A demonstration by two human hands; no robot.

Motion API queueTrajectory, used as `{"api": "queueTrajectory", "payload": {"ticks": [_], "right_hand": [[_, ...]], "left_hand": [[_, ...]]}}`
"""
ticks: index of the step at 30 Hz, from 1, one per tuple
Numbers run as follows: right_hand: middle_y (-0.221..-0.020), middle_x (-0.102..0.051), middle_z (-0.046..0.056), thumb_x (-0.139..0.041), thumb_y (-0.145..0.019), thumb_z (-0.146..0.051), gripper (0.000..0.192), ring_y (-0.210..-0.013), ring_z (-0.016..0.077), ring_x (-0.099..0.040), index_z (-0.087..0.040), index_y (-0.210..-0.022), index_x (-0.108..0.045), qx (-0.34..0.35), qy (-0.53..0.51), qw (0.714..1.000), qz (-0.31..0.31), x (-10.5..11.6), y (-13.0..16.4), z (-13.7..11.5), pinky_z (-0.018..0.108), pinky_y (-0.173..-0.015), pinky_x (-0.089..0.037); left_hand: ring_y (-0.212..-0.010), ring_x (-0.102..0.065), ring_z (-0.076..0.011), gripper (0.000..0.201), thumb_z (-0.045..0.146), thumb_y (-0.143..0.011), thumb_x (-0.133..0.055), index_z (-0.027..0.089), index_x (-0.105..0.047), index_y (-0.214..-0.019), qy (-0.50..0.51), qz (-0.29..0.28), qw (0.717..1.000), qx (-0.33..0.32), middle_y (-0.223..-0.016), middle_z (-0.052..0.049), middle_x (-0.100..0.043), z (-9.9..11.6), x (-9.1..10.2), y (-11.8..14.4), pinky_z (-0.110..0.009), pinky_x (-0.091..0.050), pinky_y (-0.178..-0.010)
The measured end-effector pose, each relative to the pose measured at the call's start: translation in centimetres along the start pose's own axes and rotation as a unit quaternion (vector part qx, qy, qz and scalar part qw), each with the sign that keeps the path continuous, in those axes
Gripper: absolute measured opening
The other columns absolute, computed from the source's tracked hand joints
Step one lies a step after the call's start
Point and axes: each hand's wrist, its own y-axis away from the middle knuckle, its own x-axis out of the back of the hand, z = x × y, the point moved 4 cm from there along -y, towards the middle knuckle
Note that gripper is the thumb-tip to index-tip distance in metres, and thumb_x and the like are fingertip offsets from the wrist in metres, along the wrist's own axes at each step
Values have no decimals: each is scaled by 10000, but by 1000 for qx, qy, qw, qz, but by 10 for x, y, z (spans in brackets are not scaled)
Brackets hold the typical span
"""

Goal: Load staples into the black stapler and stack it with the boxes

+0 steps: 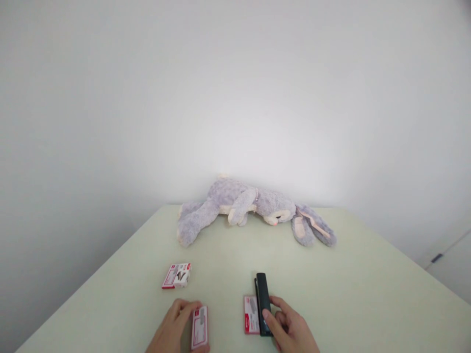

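Observation:
In the head view, my left hand [175, 324] is closed around a small red-and-white staples box [199, 328] at the table's near side, fingers at its far end and thumb at its near end. To the right, my right hand [289, 323] grips a black stapler [262, 301] by its near half, thumb on top and fingers along its right side. Beside the stapler, partly covered by it, lies a second red-and-white box [250, 316]. A third, larger red-and-white box [177, 275] with a stapler picture rests farther back on the left, touched by neither hand.
A grey-purple plush rabbit [235, 196] lies on its side along the back of the pale green table [121, 294], its long ears toward the right. Behind the table rises a white wall [235, 88]. A dark handle [437, 258] shows at the far right.

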Motion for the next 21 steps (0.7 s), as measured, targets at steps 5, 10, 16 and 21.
{"api": "queueTrajectory", "payload": {"ticks": [5, 10, 16, 21], "right_hand": [[-566, -428, -69, -466, -921, -730, 743, -510, 154, -467, -100, -1292, -597, -3, -19, 1000, -16, 0, -2, 1, 266, -520, -360], [-568, -447, -52, -454, -901, -764, 771, -517, 157, -457, -96, -1249, -618, 1, -13, 1000, -16, -2, -3, -1, 262, -492, -333], [-554, -427, -52, -460, -866, -802, 805, -506, 163, -460, -100, -1218, -643, -9, -11, 1000, -16, -4, -1, 5, 262, -473, -334], [-558, -482, -37, -478, -885, -765, 774, -518, 166, -480, -113, -1270, -639, -7, -6, 1000, -3, -2, 1, 5, 266, -505, -362]], "left_hand": [[-1194, -579, -278, 599, 239, -623, -768, 264, -641, -1208, 65, -19, 995, -78, -1266, -68, -635, 71, -13, -28, -401, -434, -1076], [-1083, -582, -269, 567, 229, -568, -846, 292, -674, -1104, 57, -61, 983, -161, -1144, -19, -685, 124, -37, -44, -366, -440, -970], [-1122, -569, -303, 733, 383, -505, -962, 280, -667, -1169, 43, -89, 981, -167, -1203, -46, -678, 123, -60, -45, -424, -444, -997], [-1360, -463, -281, 620, 522, -856, -693, 297, -541, -1413, 101, 35, 982, -153, -1461, -67, -550, 79, -21, -44, -465, -346, -1186]]}}
